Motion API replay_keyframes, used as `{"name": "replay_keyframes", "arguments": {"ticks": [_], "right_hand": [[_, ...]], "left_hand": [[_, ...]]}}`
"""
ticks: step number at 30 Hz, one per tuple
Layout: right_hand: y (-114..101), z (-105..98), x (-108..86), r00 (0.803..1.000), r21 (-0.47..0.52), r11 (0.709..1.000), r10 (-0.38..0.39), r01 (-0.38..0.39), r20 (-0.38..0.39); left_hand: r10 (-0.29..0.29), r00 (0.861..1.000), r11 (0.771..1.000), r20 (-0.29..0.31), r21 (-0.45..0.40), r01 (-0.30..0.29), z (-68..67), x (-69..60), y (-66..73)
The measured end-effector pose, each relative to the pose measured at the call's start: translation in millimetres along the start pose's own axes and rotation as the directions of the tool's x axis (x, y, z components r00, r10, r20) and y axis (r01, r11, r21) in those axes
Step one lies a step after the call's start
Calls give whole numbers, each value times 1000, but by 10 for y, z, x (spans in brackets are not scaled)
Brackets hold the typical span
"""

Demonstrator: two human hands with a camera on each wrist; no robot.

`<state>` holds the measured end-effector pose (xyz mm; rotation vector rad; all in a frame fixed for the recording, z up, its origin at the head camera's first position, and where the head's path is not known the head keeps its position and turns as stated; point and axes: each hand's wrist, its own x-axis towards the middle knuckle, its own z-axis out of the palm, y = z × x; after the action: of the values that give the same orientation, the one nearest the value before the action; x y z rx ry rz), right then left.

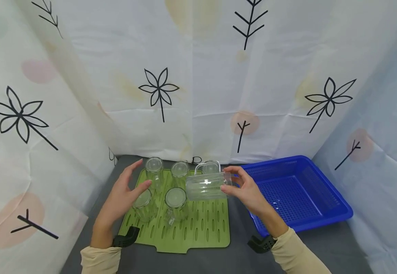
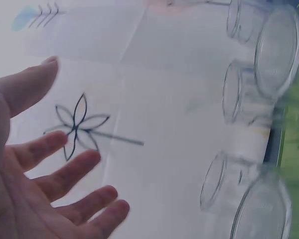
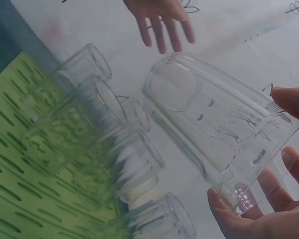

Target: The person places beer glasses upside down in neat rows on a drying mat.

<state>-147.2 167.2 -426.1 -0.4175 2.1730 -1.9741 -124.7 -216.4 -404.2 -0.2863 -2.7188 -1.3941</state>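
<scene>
A clear glass mug lies sideways in the air above the green drying mat, its handle on the upper side. My right hand grips it by the open rim end, thumb on the near side; the right wrist view shows fingers around the rim of the mug. To the left, my left hand hovers over the mat's left side with fingers spread, holding nothing. Several other glass mugs stand upside down on the mat, among them a front mug, a left mug and a back-left mug.
On the right of the grey table sits a blue perforated basket, its near left rim beneath my right forearm. Patterned white curtains enclose the table at the back and both sides. Another upturned mug stands at the mat's back edge.
</scene>
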Motion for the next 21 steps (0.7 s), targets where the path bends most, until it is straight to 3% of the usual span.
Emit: {"name": "replay_keyframes", "arguments": {"ticks": [5, 10, 16, 21], "right_hand": [[-16, 66, 13, 999, 57, 998, -28, 27, 22], [-9, 127, 2, 996, 118, 990, -76, 71, 40], [-22, 195, -9, 994, 220, 973, -86, 71, 59], [-13, 227, -32, 992, 285, 957, -86, 58, 88]], "left_hand": [[144, 989, 982, -31, -118, -147, 264, 85, 140], [250, 968, 953, 30, -183, -240, 500, 112, 313], [275, 945, 944, 175, -238, -231, 704, 131, 393], [268, 938, 936, 221, -291, -199, 861, 112, 403]]}}
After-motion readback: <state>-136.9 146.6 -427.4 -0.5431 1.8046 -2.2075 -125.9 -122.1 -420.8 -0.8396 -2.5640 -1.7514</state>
